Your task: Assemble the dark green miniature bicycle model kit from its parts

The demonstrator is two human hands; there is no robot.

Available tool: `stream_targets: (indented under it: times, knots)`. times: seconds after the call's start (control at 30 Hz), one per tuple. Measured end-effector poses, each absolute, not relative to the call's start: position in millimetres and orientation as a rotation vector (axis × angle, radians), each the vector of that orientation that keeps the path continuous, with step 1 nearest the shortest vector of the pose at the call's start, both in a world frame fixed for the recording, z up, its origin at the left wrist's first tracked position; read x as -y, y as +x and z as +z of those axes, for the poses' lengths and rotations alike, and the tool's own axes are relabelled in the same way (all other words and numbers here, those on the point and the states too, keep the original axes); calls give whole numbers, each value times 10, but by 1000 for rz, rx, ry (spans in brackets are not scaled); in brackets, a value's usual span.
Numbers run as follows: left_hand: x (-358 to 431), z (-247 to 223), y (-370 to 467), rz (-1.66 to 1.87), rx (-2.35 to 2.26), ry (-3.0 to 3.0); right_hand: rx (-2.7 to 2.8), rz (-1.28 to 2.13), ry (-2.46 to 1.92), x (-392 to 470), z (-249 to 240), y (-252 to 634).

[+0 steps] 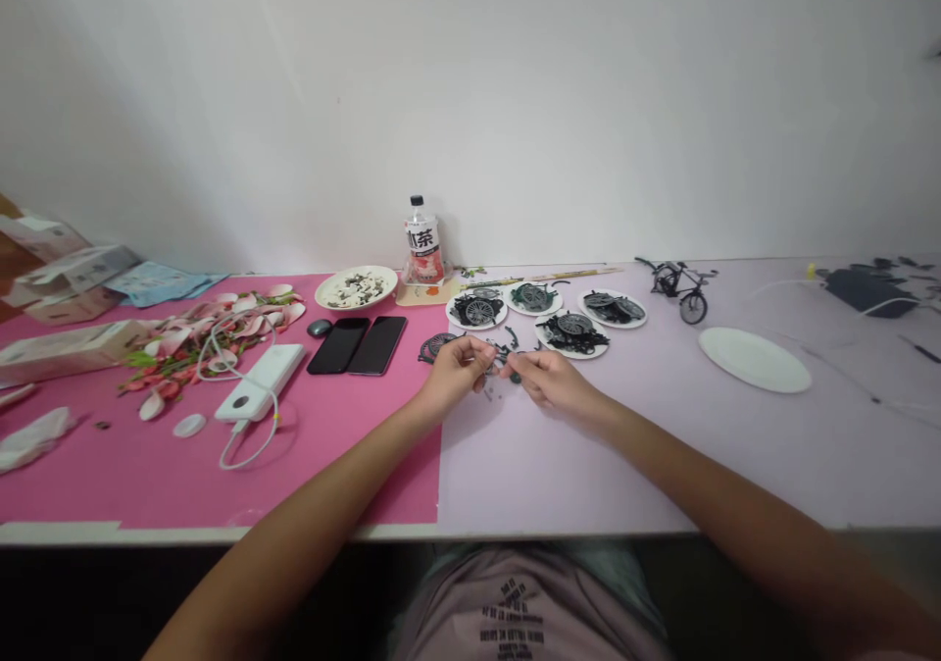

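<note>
A small craft workspace: worktop (573,475) against a pale wall (515,92), plates (580,355) of black parts (573,326), a miniature bicycle (680,284).

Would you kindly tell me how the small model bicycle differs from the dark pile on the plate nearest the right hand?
The model bicycle looks assembled, while the pile shows jumbled parts. The bicycle stands on the table; the pile lies on a white plate. The bicycle's nearer wheel is upright, whereas the pile's topmost wheel lies roughly flat. Both are dark with spoked wheels.
</note>
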State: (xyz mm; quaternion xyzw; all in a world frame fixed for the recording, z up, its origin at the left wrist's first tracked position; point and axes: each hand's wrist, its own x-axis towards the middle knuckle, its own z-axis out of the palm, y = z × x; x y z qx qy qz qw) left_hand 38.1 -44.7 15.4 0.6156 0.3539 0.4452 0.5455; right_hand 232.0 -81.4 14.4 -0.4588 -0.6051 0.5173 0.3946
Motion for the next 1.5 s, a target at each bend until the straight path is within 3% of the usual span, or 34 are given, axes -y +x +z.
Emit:
stream_targets:
  times: [0.3,0.43,0.63,0.87,1.0,1.17,1.4,1.5]
  knots:
    - [416,186,347,954,-749,1249,1966,216,-1072,794,50,2343]
    - [439,204,357,901,-689,1186,2043,82,-1037,799,108,2400]
    - [479,215,368,1003,-730,1309,1932,538,-1155,921,154,2327]
    - [482,224,372,1204,-652,1555,1407,1838,-953,839,213,2371]
    - [482,220,390,1197,-624,1555,1386,1901,-869,764,234,2458]
    - [408,164,351,1041,-679,1436,1458,1634,-969,810,172,2384]
    - [394,116,365,1008,-714,1328,1880,588,-1191,885,88,2311]
    - [399,114,373,976,-682,1248,1979,320,-1189,884,117,2337]
